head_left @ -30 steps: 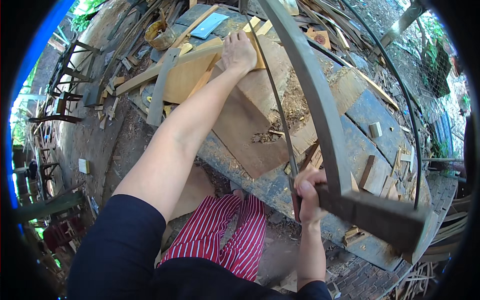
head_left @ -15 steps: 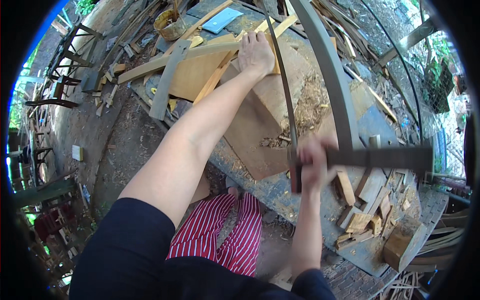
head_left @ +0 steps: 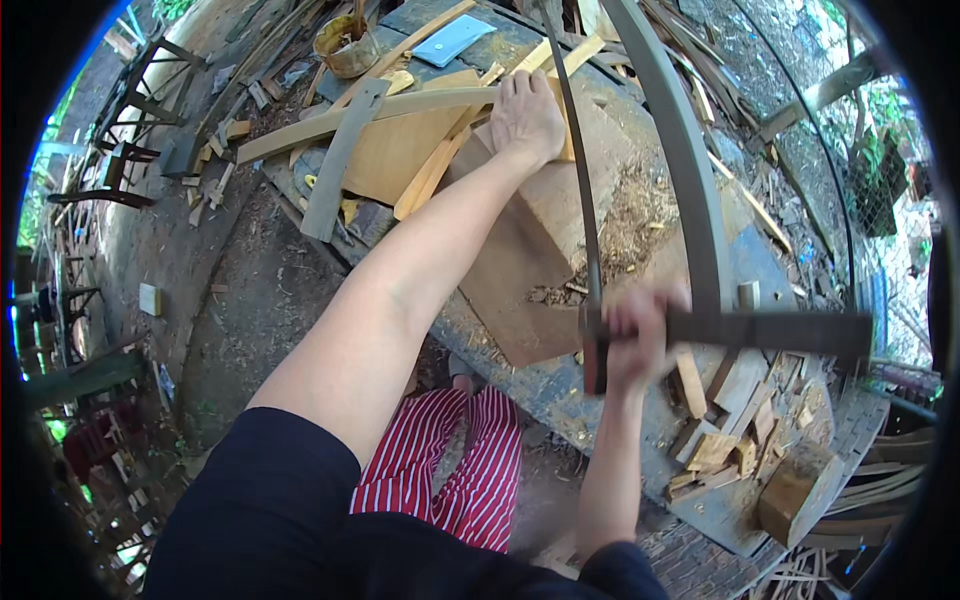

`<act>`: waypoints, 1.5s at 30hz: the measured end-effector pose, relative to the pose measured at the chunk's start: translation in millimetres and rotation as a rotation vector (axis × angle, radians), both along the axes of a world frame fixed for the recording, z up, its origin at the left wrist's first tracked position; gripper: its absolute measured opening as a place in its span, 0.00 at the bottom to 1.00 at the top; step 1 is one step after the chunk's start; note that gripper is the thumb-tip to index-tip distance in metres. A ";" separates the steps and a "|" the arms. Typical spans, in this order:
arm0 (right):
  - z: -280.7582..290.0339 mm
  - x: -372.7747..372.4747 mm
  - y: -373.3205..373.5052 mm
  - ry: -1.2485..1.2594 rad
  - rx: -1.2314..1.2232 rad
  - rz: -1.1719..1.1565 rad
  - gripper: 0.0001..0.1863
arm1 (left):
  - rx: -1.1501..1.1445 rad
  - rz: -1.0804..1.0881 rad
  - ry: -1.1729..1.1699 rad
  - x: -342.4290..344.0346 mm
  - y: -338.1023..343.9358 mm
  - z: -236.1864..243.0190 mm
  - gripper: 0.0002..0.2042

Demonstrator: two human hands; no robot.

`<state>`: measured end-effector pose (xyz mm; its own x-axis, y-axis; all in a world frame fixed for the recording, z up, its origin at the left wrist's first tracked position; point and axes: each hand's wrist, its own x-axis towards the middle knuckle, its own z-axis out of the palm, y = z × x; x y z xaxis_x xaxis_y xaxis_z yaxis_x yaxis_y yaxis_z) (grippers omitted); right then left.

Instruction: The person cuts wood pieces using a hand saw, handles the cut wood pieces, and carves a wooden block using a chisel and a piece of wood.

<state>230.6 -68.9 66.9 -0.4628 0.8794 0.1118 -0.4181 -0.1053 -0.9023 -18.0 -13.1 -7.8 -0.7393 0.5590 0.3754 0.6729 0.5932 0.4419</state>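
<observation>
My right hand (head_left: 638,330) is closed round the near end of a large frame saw (head_left: 695,180), a little blurred. The saw's narrow dark blade (head_left: 583,200) runs away from me, left of its thick curved wooden beam, and passes close by my left hand. Reaching forward, my left hand (head_left: 527,120) has its fingers bent over a light piece of wood (head_left: 566,140) and presses it on a big brown wooden block (head_left: 545,215). My palm and the blade hide part of that piece. Whether the teeth touch the wood, I cannot tell. Sawdust and shavings (head_left: 635,225) lie right of the blade.
Long boards (head_left: 345,160) lie crossed left of my left hand. Beyond them are a blue pouch (head_left: 455,40) and a bucket (head_left: 346,48). Offcuts (head_left: 730,440) and a squared block (head_left: 800,490) crowd the worktable's (head_left: 540,395) right corner. Chair frames (head_left: 125,165) stand far left.
The saw and my right hand have shifted slightly toward me and to the right. My left hand stays on the wood, a little farther right in the picture as the view shifts.
</observation>
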 end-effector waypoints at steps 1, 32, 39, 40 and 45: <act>2.3 25.0 -16.2 0.017 -0.054 0.017 0.06 | -0.037 -0.001 0.012 2.8 -1.8 0.1 0.14; 17.8 76.2 -34.5 -0.033 0.043 0.063 0.08 | -0.052 -0.009 0.009 -12.9 11.5 -9.5 0.18; -13.4 -2.9 17.8 -0.063 0.033 -0.015 0.05 | -0.050 -0.045 0.031 -8.5 17.0 -10.1 0.16; -13.5 -21.2 32.8 -0.086 0.110 -0.046 0.05 | -0.063 -0.049 0.025 -4.5 19.4 -9.8 0.15; -1.8 -3.9 6.3 0.038 -0.059 0.011 0.04 | 0.010 0.022 0.094 -11.6 6.2 -11.0 0.14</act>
